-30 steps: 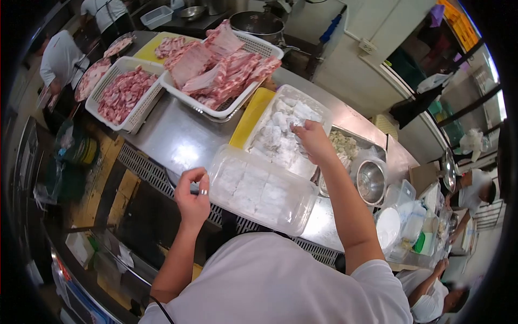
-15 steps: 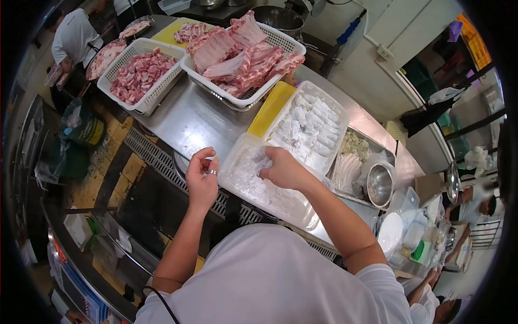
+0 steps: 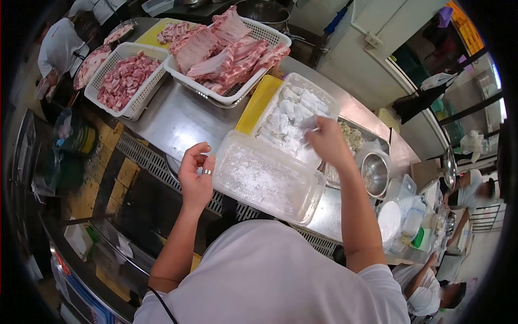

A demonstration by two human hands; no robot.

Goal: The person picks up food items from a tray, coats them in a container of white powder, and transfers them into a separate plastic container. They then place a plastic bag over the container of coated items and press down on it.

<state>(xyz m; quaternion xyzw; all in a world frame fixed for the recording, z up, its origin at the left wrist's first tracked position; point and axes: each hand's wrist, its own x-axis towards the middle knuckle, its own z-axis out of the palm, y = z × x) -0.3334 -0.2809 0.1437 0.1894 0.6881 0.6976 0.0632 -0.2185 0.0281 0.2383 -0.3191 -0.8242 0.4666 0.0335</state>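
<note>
A shallow clear plastic tray (image 3: 315, 202) of white powder lies in front of me on the steel counter. Beyond it stands a white plastic container (image 3: 335, 102) with several powder-coated rolls (image 3: 291, 110) in rows. My right hand (image 3: 330, 141) is over this container's right side, fingers closed on a powder-coated roll (image 3: 308, 124) blurred by motion. By the powder tray's left edge is my left hand (image 3: 196, 175), with a ring on one finger. Its fingers are loosely bent and apart, and nothing shows in them.
Behind are a white basket of raw ribs (image 3: 226, 54) and a basket of cut meat (image 3: 127, 81). A yellow board (image 3: 260, 102) lies beside the roll container. To the right are a metal tray with pale food (image 3: 350, 137) and a steel bowl (image 3: 374, 175). Other people stand at both sides.
My right hand has lifted out of the powder tray and moved right, over the container of rolls, with a coated roll in it. My left hand stays by the tray's left edge.
</note>
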